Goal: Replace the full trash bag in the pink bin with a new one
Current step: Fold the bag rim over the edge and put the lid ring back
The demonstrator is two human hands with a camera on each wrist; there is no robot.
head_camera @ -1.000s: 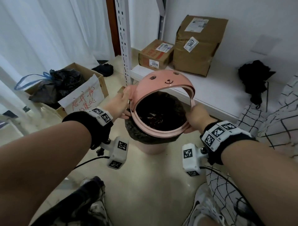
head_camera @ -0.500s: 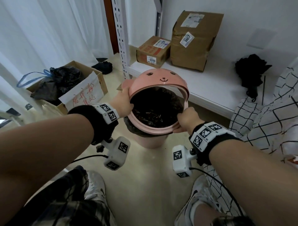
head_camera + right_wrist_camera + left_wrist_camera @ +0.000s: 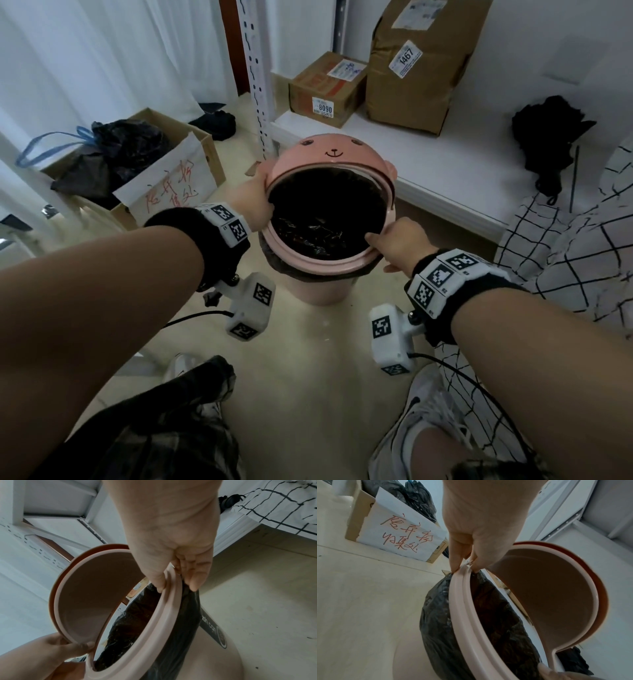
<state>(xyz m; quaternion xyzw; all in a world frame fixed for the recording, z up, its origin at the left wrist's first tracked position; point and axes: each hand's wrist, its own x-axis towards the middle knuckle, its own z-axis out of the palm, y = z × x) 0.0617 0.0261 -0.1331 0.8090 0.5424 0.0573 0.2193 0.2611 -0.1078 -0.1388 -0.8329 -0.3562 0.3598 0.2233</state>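
The pink bin (image 3: 322,291) stands on the floor, lined with a full black trash bag (image 3: 318,212) whose edge hangs out under the pink rim ring (image 3: 308,265). The bear-face lid (image 3: 329,154) is flipped up at the far side. My left hand (image 3: 251,202) pinches the ring's left side, seen close in the left wrist view where my left hand (image 3: 464,566) sits on the ring (image 3: 465,615) above the bag (image 3: 440,628). My right hand (image 3: 394,243) grips the right side, thumb over the rim; the right wrist view shows my right hand (image 3: 175,582) on the ring (image 3: 154,628) beside the bag (image 3: 185,615).
A cardboard box (image 3: 164,192) with black bags and a white handwritten sign sits on the floor at left. Behind the bin a low white shelf (image 3: 445,171) holds two parcels (image 3: 325,89) and a black bundle (image 3: 548,137). Its upright post (image 3: 257,78) is close. Checked fabric (image 3: 565,240) hangs at right.
The ring with its lid has come down from a raised tilt and now lies flatter over the bag. My right thumb now hooks over the rim. Both hands keep their hold.
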